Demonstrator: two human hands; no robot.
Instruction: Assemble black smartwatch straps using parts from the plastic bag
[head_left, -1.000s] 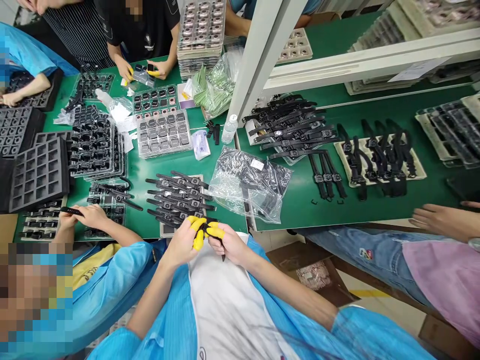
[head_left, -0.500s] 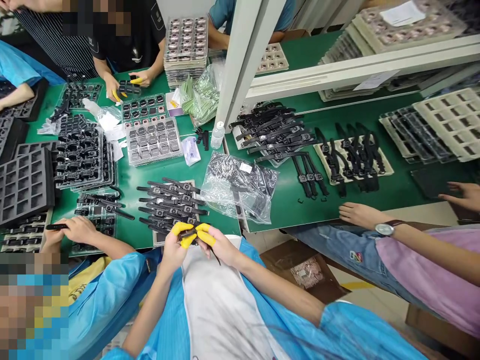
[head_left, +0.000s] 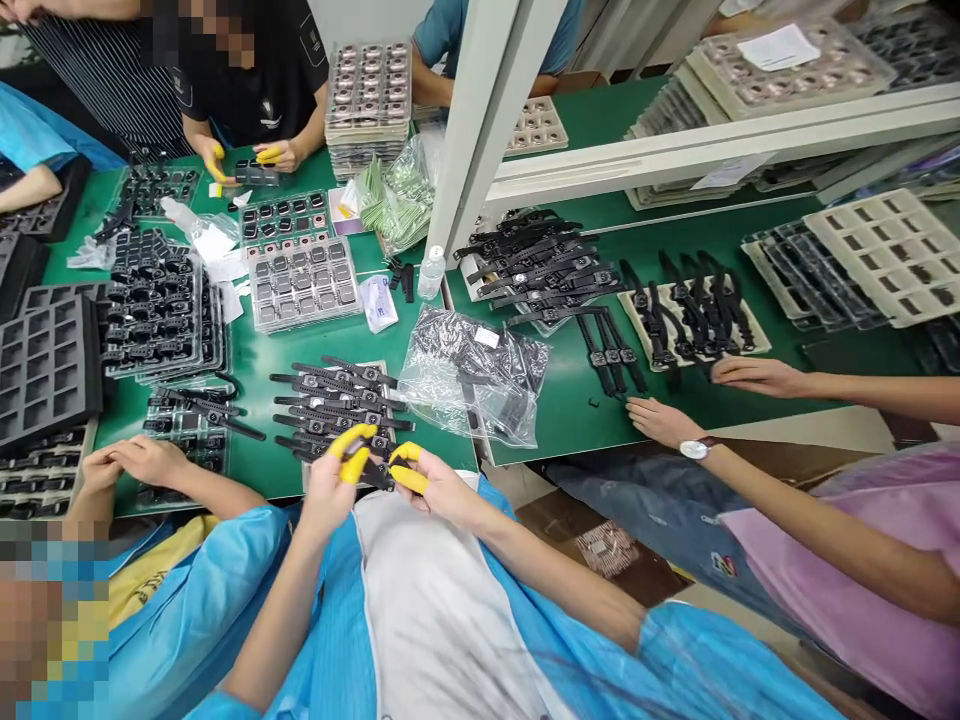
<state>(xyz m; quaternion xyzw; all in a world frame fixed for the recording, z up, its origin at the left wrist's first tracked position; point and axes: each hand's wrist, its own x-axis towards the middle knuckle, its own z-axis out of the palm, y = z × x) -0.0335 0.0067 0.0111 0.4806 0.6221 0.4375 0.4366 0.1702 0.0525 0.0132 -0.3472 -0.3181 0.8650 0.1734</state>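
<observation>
My left hand (head_left: pixel 330 488) wears yellow finger covers. Its thumb and index finger are apart, and I see nothing between their tips. Close by on the right, my right hand (head_left: pixel 442 492), also in yellow finger covers, pinches a black watch strap (head_left: pixel 403 461). Much of that strap is hidden by the fingers and blends into the dark items behind. Just beyond both hands, several black watches with straps (head_left: pixel 334 405) lie in rows on a light tray at the green table's front edge.
A clear plastic bag (head_left: pixel 472 375) lies right of the watch tray. A small bottle (head_left: pixel 431 272) stands by the white post (head_left: pixel 480 130). Stacked trays (head_left: pixel 161 310) are at left. Co-workers' hands (head_left: pixel 150 462) rest at left; others (head_left: pixel 667 420) reach over the table at right.
My left hand has moved slightly left, away from my right hand, and its fingers have parted. The right-hand co-worker's hands have moved left towards the straps there.
</observation>
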